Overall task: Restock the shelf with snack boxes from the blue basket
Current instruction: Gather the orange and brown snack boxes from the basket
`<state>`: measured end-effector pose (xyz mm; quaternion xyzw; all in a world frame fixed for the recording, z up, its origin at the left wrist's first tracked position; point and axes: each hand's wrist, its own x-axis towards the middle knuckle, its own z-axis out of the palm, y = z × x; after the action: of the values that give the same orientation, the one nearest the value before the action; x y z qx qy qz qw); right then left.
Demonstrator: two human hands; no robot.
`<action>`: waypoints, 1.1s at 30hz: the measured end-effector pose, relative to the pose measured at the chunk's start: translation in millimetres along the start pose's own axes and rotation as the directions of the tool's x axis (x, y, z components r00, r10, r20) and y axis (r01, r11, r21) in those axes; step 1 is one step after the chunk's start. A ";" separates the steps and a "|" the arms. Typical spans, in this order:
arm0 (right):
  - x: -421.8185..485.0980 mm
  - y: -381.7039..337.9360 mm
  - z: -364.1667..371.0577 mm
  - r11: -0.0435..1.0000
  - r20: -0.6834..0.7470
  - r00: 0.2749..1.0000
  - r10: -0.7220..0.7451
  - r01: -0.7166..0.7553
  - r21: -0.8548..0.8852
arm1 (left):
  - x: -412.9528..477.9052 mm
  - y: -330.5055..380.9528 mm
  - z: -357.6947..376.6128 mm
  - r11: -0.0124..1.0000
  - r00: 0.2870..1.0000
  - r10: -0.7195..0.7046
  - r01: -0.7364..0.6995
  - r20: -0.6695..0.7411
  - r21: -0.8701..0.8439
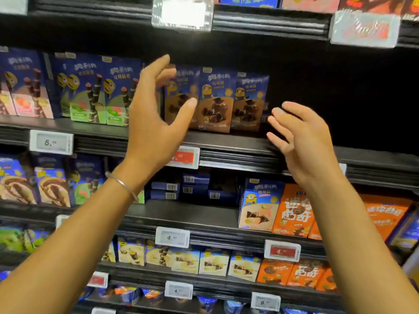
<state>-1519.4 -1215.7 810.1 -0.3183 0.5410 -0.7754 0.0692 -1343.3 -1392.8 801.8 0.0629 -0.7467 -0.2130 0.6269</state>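
Note:
Three blue-and-brown snack boxes [215, 100] stand upright in a row on the black shelf [238, 146] at chest height. My left hand [154, 114] is raised in front of the left box, fingers spread, holding nothing. My right hand [301, 141] hovers just right of the right box, fingers apart and empty, its fingertips near the shelf edge. A thin bracelet circles my left wrist. The blue basket is out of view.
Green and pink boxes [90, 91] of the same brand fill the shelf to the left. Right of the brown boxes the shelf is dark and bare. Lower shelves hold orange boxes [292, 211], cream boxes [213, 261] and flat blue boxes [192, 189]. Price tags [172, 237] line the shelf edges.

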 end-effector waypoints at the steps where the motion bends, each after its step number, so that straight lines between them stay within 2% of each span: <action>1: -19.6 3.6 -4.7 1.000 0.038 0.999 -0.009 0.008 0.025 | -22.5 0.4 -3.1 0.998 1.000 -0.014 0.013 -0.022 -0.069; 3: -60.4 18.7 -13.5 0.997 0.115 0.993 0.026 -0.034 0.065 | -75.6 0.6 -6.5 0.974 0.997 -0.081 0.076 -0.014 -0.212; 5: -99.2 46.2 -22.0 0.987 0.204 0.971 0.127 -0.144 0.071 | -138.7 -1.5 -9.5 0.925 0.982 -0.185 0.181 0.021 -0.334; 7: -137.2 84.3 -33.1 0.947 0.248 0.921 0.302 -0.320 0.035 | -208.8 -8.2 -10.4 0.856 0.945 -0.310 0.325 0.104 -0.401; 9: -176.1 130.3 -45.3 0.855 0.208 0.832 0.514 -0.517 -0.048 | -279.3 -19.4 -9.4 0.760 0.855 -0.461 0.519 0.238 -0.391; 10: -196.8 155.8 -51.6 0.778 0.158 0.762 0.628 -0.622 -0.088 | -314.3 -27.8 -7.9 0.693 0.773 -0.550 0.634 0.317 -0.344; 12: -241.0 207.3 -64.6 0.572 0.030 0.575 0.818 -0.805 -0.154 | -381.3 -42.6 -7.6 0.499 0.545 -0.712 0.836 0.442 -0.227; 14: -284.2 252.8 -76.7 0.364 -0.103 0.385 0.917 -0.914 -0.178 | -440.7 -54.9 -10.2 0.299 0.316 -0.810 0.947 0.494 -0.115; 15: -304.9 272.7 -83.2 0.285 -0.149 0.310 0.939 -0.943 -0.172 | -467.3 -59.0 -11.7 0.232 0.225 -0.848 0.972 0.480 -0.046; 17: -344.1 309.7 -100.4 0.183 -0.200 0.205 0.958 -0.975 -0.126 | -512.1 -64.6 -12.8 0.167 0.114 -0.894 0.982 0.433 0.087; 20: -401.3 364.2 -130.0 0.010 -0.273 0.037 0.961 -0.995 -0.100 | -577.5 -69.7 -9.4 0.035 -0.040 -0.919 0.983 0.393 0.182; 22: -436.5 406.7 -154.3 -0.068 -0.302 -0.048 0.952 -0.996 -0.056 | -626.7 -79.1 0.7 -0.014 -0.117 -0.911 0.967 0.396 0.254; 24: -468.6 457.6 -180.2 -0.088 -0.324 -0.084 0.942 -0.996 0.004 | -678.6 -90.1 16.3 -0.050 -0.187 -0.877 0.952 0.443 0.302; 26: -498.5 515.4 -205.2 -0.088 -0.362 -0.115 0.925 -0.992 0.089 | -730.6 -100.6 33.7 -0.053 -0.225 -0.848 0.937 0.480 0.346; 29: -543.2 606.4 -236.4 -0.072 -0.391 -0.152 0.908 -0.974 0.214 | -807.2 -120.6 61.3 -0.017 -0.213 -0.832 0.933 0.512 0.360; 30: -553.4 631.5 -241.5 -0.060 -0.341 -0.164 0.926 -0.953 0.297 | -833.6 -130.3 70.9 -0.022 -0.212 -0.826 0.938 0.523 0.346; 32: -577.1 688.5 -265.0 -0.064 -0.211 -0.212 0.954 -0.834 0.548 | -883.0 -152.5 90.3 -0.129 -0.288 -0.794 0.940 0.535 0.314; 33: -586.9 718.0 -277.2 -0.087 -0.162 -0.220 0.962 -0.809 0.581 | -907.1 -163.2 99.8 -0.226 -0.359 -0.769 0.927 0.529 0.300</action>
<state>-1384.9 -1021.0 -128.4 0.4318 0.4787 -0.5867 0.4901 -1280.9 -1188.5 -100.3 0.4634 -0.5156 -0.7202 -0.0288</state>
